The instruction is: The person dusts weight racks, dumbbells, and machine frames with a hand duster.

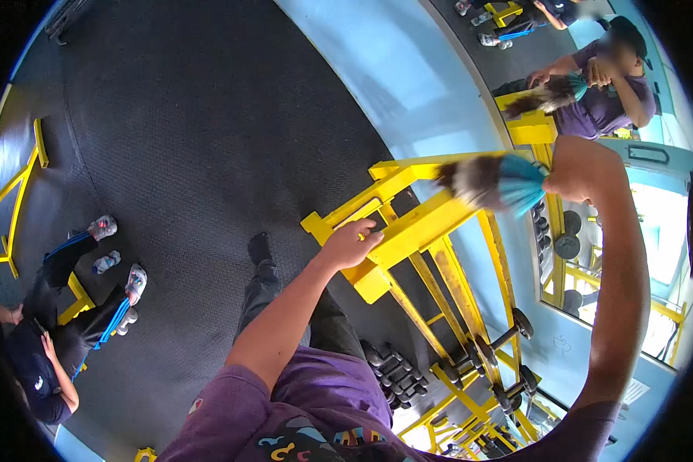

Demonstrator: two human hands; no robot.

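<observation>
My right hand point(585, 169) is closed around the blue handle of a feather duster point(491, 183), whose dark and pale feathers brush the top bar of a yellow dumbbell rack point(408, 231). My left hand point(352, 244) rests on the near end of that top bar, fingers curled over its edge. Both arms reach out from my purple shirt.
Dumbbells point(396, 372) lie on the rack's lower shelves. A wall mirror point(593, 115) behind the rack reflects me and the duster. A person point(61, 316) sits on a yellow bench at the left, on the black rubber floor point(192, 131).
</observation>
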